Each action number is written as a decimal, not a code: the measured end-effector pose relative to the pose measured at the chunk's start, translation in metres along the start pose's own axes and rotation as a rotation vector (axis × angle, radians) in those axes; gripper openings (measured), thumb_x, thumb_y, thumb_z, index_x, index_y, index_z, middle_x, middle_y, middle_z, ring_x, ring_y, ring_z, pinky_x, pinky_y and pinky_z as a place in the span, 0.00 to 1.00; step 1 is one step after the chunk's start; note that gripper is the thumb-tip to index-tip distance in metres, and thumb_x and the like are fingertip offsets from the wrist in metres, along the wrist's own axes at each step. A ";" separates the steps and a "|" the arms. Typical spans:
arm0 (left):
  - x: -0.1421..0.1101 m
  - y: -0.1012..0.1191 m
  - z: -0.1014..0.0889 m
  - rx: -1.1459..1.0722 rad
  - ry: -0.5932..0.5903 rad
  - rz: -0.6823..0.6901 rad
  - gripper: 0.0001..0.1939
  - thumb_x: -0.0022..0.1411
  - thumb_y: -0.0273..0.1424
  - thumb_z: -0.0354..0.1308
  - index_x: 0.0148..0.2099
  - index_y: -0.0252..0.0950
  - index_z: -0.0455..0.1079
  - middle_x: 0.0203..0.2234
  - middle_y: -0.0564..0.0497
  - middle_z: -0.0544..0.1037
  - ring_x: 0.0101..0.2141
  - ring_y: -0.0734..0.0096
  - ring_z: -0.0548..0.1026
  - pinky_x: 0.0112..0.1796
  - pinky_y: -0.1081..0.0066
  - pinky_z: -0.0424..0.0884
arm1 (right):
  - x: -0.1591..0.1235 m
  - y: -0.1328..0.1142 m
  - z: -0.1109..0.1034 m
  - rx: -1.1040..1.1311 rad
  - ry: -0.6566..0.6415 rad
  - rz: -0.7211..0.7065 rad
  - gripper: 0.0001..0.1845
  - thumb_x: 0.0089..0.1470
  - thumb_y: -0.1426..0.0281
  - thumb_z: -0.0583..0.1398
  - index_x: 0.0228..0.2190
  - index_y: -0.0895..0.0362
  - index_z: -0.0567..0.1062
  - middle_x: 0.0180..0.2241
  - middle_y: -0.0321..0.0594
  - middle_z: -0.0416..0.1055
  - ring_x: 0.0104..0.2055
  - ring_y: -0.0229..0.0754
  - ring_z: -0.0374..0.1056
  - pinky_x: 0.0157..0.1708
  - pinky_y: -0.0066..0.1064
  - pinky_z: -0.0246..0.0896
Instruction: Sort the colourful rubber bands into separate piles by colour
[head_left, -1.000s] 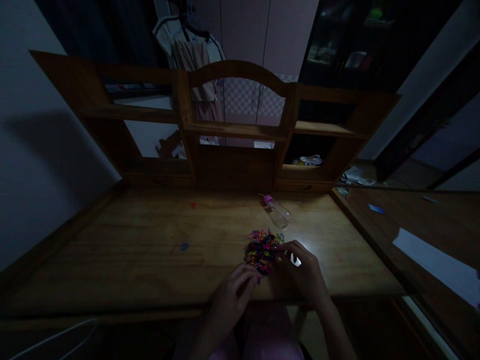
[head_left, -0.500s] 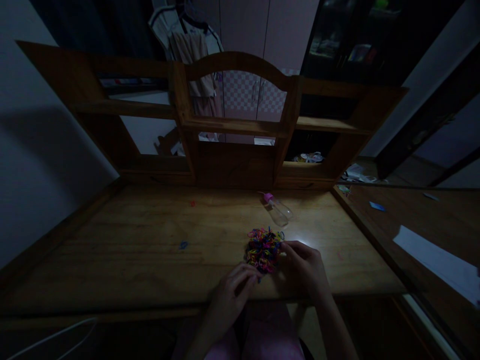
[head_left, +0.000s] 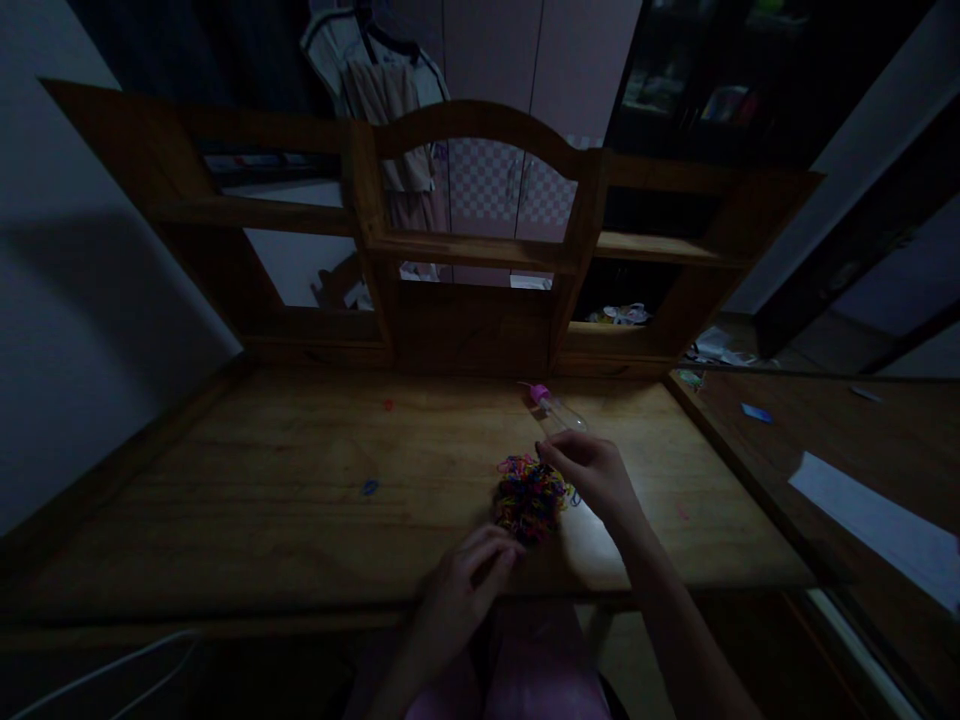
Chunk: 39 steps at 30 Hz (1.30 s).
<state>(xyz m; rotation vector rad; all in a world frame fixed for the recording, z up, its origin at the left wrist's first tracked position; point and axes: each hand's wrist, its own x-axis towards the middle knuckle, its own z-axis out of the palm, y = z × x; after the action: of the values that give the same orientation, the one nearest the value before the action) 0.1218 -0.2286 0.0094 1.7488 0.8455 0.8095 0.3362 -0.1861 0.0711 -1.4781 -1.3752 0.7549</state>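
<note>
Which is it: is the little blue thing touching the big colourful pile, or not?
Apart. The head view shows the little blue thing lying off to the left of the colourful pile, with bare wood between them.

We see a rounded, tangled heap of thin pink, yellow and blue loops (head_left: 531,502) lying on the brown wooden desktop (head_left: 285,490), near its front edge.

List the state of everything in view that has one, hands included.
Band pile: loose, tangled, on the desk
Left hand: fingers curled at the pile's near edge; grip unclear
Right hand: fingertips pinched on a small dark piece
Bottle: lying down, pink top on
Wardrobe doors: shut
Clothes: hanging
White sheet: lying flat
</note>
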 end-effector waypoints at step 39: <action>0.001 0.009 -0.007 -0.106 -0.003 0.029 0.13 0.70 0.34 0.50 0.42 0.40 0.76 0.40 0.50 0.76 0.44 0.68 0.73 0.48 0.71 0.66 | -0.067 0.029 -0.001 -0.676 -0.149 -0.382 0.18 0.60 0.72 0.55 0.51 0.51 0.71 0.49 0.45 0.70 0.46 0.47 0.71 0.40 0.35 0.69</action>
<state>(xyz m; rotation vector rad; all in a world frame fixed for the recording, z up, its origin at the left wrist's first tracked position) 0.1185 -0.2267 0.0204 1.6714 0.7633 0.8555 0.3364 -0.2494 0.0340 -1.5919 -2.0838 0.1509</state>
